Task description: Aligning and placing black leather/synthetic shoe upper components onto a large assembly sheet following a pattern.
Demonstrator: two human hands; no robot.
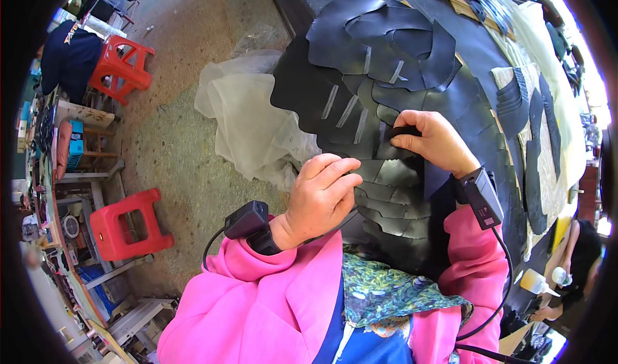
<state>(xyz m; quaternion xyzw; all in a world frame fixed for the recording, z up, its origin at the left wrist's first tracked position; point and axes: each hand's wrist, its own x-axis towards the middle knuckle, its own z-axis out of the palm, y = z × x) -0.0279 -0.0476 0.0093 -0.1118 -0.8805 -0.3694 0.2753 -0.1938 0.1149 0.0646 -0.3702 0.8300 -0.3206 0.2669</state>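
A row of overlapping black leather pieces [360,116] with pale stripes lies along the edge of a dark worktable [476,48]. My right hand [434,142] pinches a small black leather piece [402,132] at the row's middle. My left hand [322,196] sits just below and to the left, fingers curled onto the edge of the lower overlapped pieces [386,196]. Both wrists carry small black devices with cables, over pink sleeves.
A heap of curved black leather cuts [386,38] lies farther back on the table. Clear plastic sheeting [248,122] hangs beside the table edge. Two red plastic stools [125,225] stand on the concrete floor to the left. Another person [576,267] sits at the lower right.
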